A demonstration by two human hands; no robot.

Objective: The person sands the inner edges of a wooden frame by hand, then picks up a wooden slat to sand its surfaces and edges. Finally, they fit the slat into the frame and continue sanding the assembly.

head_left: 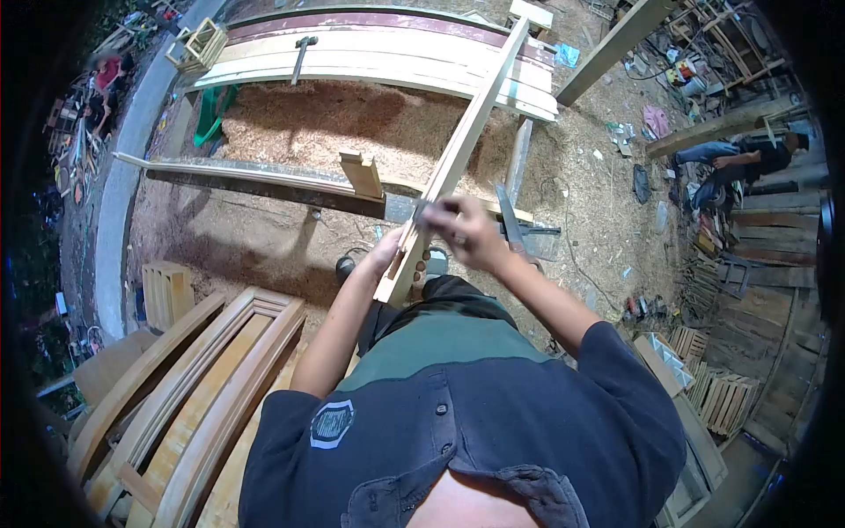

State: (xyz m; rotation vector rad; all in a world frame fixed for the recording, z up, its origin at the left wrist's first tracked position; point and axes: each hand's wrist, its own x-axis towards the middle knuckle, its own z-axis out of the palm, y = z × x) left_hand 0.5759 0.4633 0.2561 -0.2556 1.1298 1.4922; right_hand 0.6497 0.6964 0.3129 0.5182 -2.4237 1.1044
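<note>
A long pale wooden beam runs from just in front of my body up to the far bench. Its near end has a slot, and several round brown spots show along the side. My left hand is wrapped round the beam's left side near that end. On the other side, my right hand is bent over the beam, blurred by motion. Its fingers are closed on a small dark piece pressed to the wood, whose kind I cannot make out.
A hammer lies on the far plank bench. A narrow rail crosses in front, carrying a short wood block. Curved wooden frames lean at lower left. Wood shavings cover the ground. Another person is at right.
</note>
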